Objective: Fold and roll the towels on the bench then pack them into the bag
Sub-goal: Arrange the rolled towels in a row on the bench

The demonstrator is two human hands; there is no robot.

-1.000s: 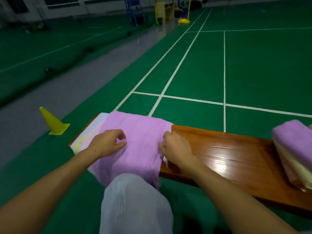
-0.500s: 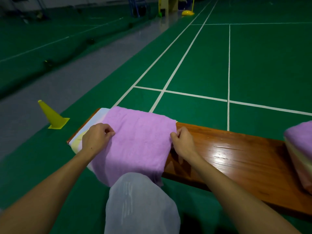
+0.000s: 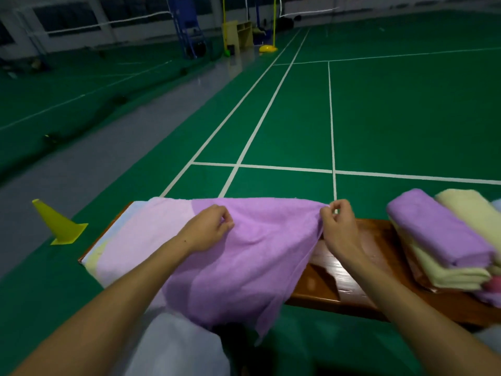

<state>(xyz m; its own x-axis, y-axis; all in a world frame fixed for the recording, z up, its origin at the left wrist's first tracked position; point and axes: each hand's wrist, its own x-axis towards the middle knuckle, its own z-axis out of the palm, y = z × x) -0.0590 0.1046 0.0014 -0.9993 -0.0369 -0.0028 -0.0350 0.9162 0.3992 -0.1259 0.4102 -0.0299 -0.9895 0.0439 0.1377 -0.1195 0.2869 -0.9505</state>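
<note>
I've lifted the purple towel (image 3: 238,256) off the left end of the bench (image 3: 349,270); it lay flat a moment ago. My left hand (image 3: 208,229) and right hand (image 3: 336,226) pinch its far edge, ready to fold (bag unseen)

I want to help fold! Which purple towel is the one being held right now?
The big spread-out purple towel, pinched by the left hand and right hand. The other purple towel lies folded on the stack, untouched.

Left hand (image 3: 210,229) pinching, right hand (image 3: 337,226) pinching, both forearms extended forward
</note>
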